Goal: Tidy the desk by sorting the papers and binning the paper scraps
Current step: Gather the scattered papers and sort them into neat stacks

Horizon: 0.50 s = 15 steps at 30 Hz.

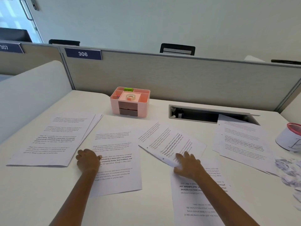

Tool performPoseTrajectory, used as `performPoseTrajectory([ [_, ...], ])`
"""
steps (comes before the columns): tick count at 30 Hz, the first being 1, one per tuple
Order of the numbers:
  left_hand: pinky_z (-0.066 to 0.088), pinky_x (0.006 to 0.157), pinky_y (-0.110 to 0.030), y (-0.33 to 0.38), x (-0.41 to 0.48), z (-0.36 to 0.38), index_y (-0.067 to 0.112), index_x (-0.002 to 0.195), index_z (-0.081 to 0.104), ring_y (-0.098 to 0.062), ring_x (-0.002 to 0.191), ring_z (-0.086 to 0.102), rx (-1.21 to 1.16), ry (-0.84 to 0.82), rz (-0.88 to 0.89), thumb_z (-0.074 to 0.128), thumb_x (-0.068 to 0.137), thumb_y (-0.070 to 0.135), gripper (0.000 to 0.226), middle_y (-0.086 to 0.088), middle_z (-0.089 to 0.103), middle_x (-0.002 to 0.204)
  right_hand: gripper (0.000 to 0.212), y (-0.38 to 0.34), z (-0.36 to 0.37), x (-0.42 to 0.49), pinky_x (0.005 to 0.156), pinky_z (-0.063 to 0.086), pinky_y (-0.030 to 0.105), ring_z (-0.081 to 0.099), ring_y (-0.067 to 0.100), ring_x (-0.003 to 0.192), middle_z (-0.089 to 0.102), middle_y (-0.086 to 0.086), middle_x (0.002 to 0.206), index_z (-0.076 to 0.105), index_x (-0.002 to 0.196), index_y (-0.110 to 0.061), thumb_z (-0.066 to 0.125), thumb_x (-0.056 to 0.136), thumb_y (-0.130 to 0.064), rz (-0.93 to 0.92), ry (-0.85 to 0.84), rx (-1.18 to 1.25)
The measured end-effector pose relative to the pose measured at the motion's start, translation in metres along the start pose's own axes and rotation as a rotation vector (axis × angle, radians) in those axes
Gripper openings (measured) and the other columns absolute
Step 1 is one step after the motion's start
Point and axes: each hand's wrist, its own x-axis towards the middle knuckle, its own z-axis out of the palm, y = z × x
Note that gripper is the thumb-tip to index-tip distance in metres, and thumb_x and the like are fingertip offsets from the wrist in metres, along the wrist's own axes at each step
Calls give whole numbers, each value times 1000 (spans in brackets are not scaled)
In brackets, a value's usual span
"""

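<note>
Printed sheets lie spread over the white desk. A small stack sits at the left. My left hand rests with curled fingers on the left edge of a single sheet in the middle. My right hand lies with spread fingers on a tilted sheet, at its near corner. Under that wrist lies an upside-down sheet. More sheets are fanned out at the right. Crumpled paper scraps sit at the right edge.
A pink desk organiser with a tape roll and a green clip stands at the back centre. An open cable slot is cut into the desk behind the papers. A white cup with a red rim stands at the far right. Grey partitions enclose the desk.
</note>
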Motion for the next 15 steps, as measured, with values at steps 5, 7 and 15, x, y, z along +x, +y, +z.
performPoseTrajectory([
  [5, 45, 94, -43, -3, 0, -1, -11, 128, 35, -38, 122, 42, 4, 4, 25, 63, 86, 32, 66, -26, 39, 130, 46, 2, -3, 0, 86, 50, 34, 56, 23, 103, 54, 6, 121, 36, 132, -20, 44, 88, -11, -34, 188, -29],
  [7, 46, 93, -41, -2, -2, 0, -9, 127, 36, -36, 121, 43, 20, -3, 51, 61, 88, 32, 62, -25, 39, 130, 45, 6, -8, 0, 78, 52, 31, 63, 23, 92, 64, 5, 112, 42, 128, -18, 45, 86, -3, -1, 322, 86],
  [15, 47, 91, -33, 29, -30, 17, 5, 128, 38, -27, 120, 44, 58, -52, 242, 50, 94, 35, 48, -15, 38, 131, 34, -35, -41, -11, 46, 39, 21, 53, 26, 53, 66, 16, 76, 59, 110, -6, 55, 78, 3, 14, 747, 608],
])
